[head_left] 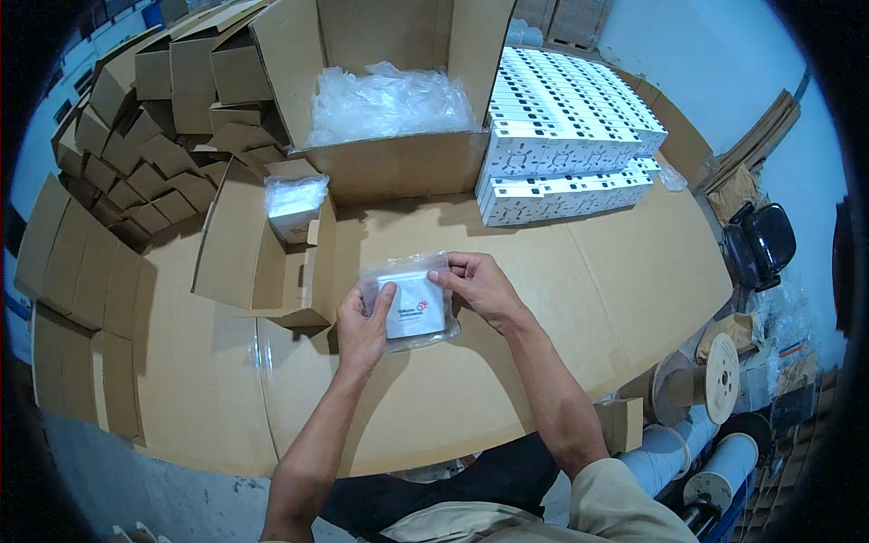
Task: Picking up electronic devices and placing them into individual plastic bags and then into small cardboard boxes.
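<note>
Between my two hands is a clear plastic bag (pixel 415 341) with a flat white box (pixel 418 312) inside it, a small red mark on its face. My left hand (pixel 364 328) grips the bag's left side, thumb on top. At the upper right corner my right hand (pixel 480 288) pinches the bag, fingers curled behind it. Just beyond my left hand stands an open cardboard carton (pixel 312 281), one flap folded out. Several bagged white boxes (pixel 294 208) sit at its far end.
A large open carton (pixel 398 167) holds crumpled clear bags (pixel 389 104). White boxes (pixel 561 149) are stacked at the back right. Many empty cartons (pixel 172 163) pile up at the left. Cable reels (pixel 721 378) and a black chair (pixel 762 242) stand beyond the cardboard-covered table (pixel 579 335).
</note>
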Action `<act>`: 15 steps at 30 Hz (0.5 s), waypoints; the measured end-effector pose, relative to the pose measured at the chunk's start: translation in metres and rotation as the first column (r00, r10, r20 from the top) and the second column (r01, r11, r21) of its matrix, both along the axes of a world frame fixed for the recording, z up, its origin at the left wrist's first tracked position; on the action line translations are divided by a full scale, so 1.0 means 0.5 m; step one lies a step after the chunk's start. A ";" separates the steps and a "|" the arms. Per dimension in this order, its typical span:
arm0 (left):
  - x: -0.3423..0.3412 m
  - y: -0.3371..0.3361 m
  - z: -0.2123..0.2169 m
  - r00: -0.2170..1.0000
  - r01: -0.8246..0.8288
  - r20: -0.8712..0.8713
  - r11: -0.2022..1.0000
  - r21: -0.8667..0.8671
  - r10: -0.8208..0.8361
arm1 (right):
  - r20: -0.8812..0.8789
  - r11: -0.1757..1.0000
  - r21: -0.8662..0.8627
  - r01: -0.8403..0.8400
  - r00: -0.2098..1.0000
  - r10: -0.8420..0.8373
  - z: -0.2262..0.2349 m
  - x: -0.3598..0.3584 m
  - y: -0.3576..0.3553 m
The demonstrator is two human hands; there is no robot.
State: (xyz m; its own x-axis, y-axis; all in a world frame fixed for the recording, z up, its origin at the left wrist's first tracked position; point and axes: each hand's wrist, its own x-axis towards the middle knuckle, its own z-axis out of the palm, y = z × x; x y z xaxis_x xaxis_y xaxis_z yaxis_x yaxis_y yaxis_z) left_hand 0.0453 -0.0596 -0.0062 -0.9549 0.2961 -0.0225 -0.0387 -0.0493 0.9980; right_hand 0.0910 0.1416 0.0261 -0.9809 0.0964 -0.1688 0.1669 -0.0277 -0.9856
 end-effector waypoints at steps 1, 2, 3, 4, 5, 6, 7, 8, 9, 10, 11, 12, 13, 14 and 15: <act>0.000 -0.001 0.002 1.000 -0.004 -0.009 1.000 -0.003 0.004 | 0.018 1.000 0.002 0.011 1.000 -0.011 -0.002 -0.001 0.001; -0.001 -0.001 0.000 1.000 -0.007 -0.011 1.000 -0.004 0.007 | 0.035 1.000 0.005 0.022 0.999 -0.022 -0.002 -0.003 0.001; -0.003 0.001 -0.003 1.000 -0.026 -0.006 1.000 0.015 0.026 | 0.033 1.000 0.003 0.019 0.999 -0.019 -0.002 -0.004 -0.001; -0.003 0.004 -0.005 0.999 -0.045 -0.001 0.998 0.033 0.045 | 0.004 0.999 0.019 0.038 0.999 -0.038 -0.001 -0.003 -0.003; -0.002 0.011 -0.005 0.999 -0.046 -0.004 0.998 0.034 0.046 | -0.025 0.998 0.035 0.060 0.998 -0.060 -0.001 -0.003 -0.003; 0.000 0.019 -0.004 0.998 -0.064 0.015 0.995 0.077 0.063 | -0.028 0.998 0.036 0.059 0.998 -0.058 -0.005 -0.004 -0.001; -0.001 0.025 -0.003 0.996 -0.083 0.034 0.989 0.119 0.079 | -0.039 0.996 0.041 0.076 0.996 -0.075 -0.013 -0.007 0.002; -0.003 0.023 -0.006 0.996 -0.087 0.033 0.989 0.117 0.084 | -0.049 0.995 0.043 0.089 0.995 -0.087 -0.016 -0.008 0.001; -0.006 0.020 -0.011 0.996 -0.075 0.055 0.981 0.178 0.067 | -0.050 0.996 0.041 0.085 0.995 -0.083 -0.017 -0.009 -0.001; -0.008 0.017 -0.013 0.996 -0.065 0.075 0.969 0.239 0.048 | -0.095 0.994 0.041 0.101 0.991 -0.096 -0.016 -0.010 -0.005; -0.012 0.019 -0.010 0.996 -0.062 0.075 0.969 0.241 0.045 | -0.140 0.992 0.044 0.122 0.983 -0.115 -0.015 -0.011 -0.005; -0.017 0.021 -0.006 0.998 -0.042 0.065 0.966 0.255 0.027 | -0.141 0.991 0.046 0.125 0.983 -0.117 -0.015 -0.011 -0.004; -0.021 0.024 -0.001 0.998 -0.022 0.055 0.963 0.269 0.008 | -0.127 0.992 0.025 0.126 0.984 -0.122 -0.016 -0.010 -0.003; -0.025 0.026 0.006 0.999 -0.021 0.054 0.963 0.269 0.007 | -0.113 0.992 0.001 0.124 0.986 -0.123 -0.017 -0.012 -0.003; -0.027 0.028 0.014 1.000 -0.019 0.027 0.960 0.279 0.012 | -0.115 0.992 0.001 0.126 0.986 -0.125 -0.020 -0.013 -0.004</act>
